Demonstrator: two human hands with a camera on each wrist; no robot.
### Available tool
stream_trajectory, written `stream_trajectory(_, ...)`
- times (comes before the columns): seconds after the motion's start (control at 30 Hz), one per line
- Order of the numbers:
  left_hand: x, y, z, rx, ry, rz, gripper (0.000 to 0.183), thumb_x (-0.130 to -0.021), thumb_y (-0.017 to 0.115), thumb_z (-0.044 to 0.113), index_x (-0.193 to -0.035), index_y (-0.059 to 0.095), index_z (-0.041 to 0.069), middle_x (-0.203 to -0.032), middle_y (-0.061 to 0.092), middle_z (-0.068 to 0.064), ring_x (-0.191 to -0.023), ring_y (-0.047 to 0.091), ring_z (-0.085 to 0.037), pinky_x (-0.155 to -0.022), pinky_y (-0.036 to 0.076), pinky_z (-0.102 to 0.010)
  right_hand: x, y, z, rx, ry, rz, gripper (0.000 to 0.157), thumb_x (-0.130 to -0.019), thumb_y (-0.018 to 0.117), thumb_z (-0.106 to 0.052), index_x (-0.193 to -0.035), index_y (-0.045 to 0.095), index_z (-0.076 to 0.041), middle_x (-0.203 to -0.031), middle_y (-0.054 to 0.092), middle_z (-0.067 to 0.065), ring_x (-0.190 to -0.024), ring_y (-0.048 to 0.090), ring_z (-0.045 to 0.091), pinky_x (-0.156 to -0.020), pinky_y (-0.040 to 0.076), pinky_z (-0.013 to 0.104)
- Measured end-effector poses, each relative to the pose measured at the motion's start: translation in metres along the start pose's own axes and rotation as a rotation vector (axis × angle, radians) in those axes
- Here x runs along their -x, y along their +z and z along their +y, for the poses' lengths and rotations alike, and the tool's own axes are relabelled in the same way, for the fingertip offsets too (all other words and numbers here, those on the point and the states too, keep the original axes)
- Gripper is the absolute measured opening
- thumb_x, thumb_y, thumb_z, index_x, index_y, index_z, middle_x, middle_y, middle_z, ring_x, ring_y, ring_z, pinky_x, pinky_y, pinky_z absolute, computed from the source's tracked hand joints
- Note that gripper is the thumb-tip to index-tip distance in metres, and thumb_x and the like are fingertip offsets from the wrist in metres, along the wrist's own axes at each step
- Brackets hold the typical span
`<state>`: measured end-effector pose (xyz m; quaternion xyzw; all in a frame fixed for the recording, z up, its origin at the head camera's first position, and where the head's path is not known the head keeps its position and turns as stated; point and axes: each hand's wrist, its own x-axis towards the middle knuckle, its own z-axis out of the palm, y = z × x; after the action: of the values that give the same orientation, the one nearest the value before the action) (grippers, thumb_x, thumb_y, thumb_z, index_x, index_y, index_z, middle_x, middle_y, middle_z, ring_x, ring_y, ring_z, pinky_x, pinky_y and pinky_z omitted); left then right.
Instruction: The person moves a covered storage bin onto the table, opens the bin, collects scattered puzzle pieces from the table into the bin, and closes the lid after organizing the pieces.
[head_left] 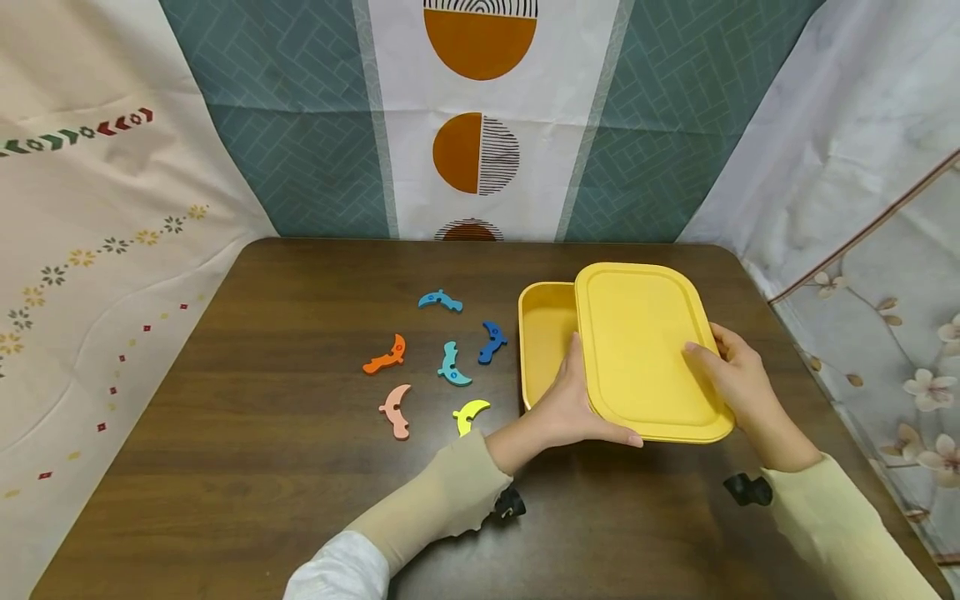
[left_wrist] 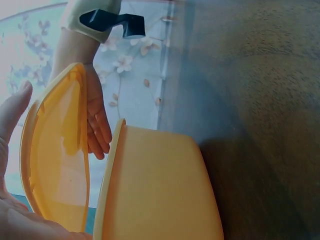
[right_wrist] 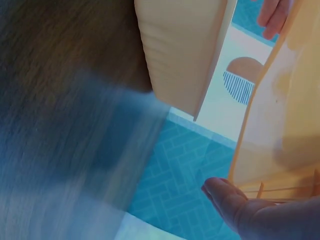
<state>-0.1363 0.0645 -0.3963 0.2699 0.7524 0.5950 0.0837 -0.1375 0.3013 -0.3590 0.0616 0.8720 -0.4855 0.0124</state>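
Observation:
A yellow rectangular lid (head_left: 651, 354) is tilted over the right part of a yellow box (head_left: 523, 346), leaving the box's left inside in view. My left hand (head_left: 564, 407) holds the lid at its front left corner, thumb along the near edge and fingers up the left side. At the right edge my right hand (head_left: 738, 383) grips the lid, thumb on top and the other fingers beneath. In the left wrist view, a gap separates the lid (left_wrist: 57, 165) from the box's rim (left_wrist: 106, 192). The right wrist view shows the lid's underside (right_wrist: 285, 115).
Left of the box lie several small crescent-shaped pieces on the brown table (head_left: 247, 433): light blue (head_left: 441, 301), dark blue (head_left: 492, 342), turquoise (head_left: 452, 367), orange (head_left: 386, 356), pink (head_left: 396, 412) and yellow (head_left: 468, 415). Patterned cloths (head_left: 300, 125) hang around the table.

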Motion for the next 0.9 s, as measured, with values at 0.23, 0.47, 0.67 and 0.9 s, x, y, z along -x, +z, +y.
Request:
stream_trajectory(0.23, 0.0, 0.002, 0.0, -0.011, -0.028, -0.056, 0.144, -0.056, 0.092, 0.015, -0.15, -0.016, 0.013, -0.158, -0.002, -0.003, -0.143, 0.011, -0.011, -0.116, 0.02, -0.034, 0.0, -0.005, 0.003, 0.007, 0.002, 0.008, 0.07, -0.098, 0.048, -0.032, -0.147, 0.019, 0.009, -0.132, 0.041, 0.029, -0.072, 0.057, -0.007, -0.062, 0.053, 0.02)
stream_trajectory(0.47, -0.001, 0.005, -0.002, -0.029, -0.015, -0.068, 0.142, -0.056, 0.092, 0.015, -0.151, -0.014, 0.012, -0.159, -0.001, -0.006, -0.144, 0.01, -0.012, -0.115, 0.02, -0.033, -0.001, -0.009, 0.008, 0.009, 0.004, 0.009, 0.07, -0.098, 0.048, -0.032, -0.147, 0.019, 0.009, -0.131, 0.042, 0.027, -0.074, 0.056, -0.007, -0.063, 0.052, 0.019)
stream_trajectory(0.67, -0.003, 0.009, -0.001, -0.009, -0.042, -0.057, 0.137, -0.058, 0.092, 0.017, -0.152, -0.008, 0.015, -0.158, 0.007, -0.003, -0.143, 0.017, -0.011, -0.115, 0.023, -0.033, -0.001, -0.014, 0.011, 0.033, 0.003, 0.024, 0.069, -0.098, 0.048, -0.032, -0.147, 0.02, 0.009, -0.126, 0.047, 0.022, -0.071, 0.057, -0.006, -0.061, 0.053, 0.02)
stream_trajectory(0.9, -0.004, 0.013, 0.003, -0.008, -0.072, -0.032, 0.131, -0.061, 0.091, 0.02, -0.153, -0.002, 0.015, -0.159, 0.009, 0.0, -0.143, 0.019, -0.009, -0.115, 0.024, -0.033, -0.002, -0.019, 0.012, 0.025, -0.003, 0.05, 0.069, -0.097, 0.05, -0.031, -0.146, 0.022, 0.009, -0.105, 0.051, -0.004, -0.071, 0.058, -0.006, -0.061, 0.053, 0.02)
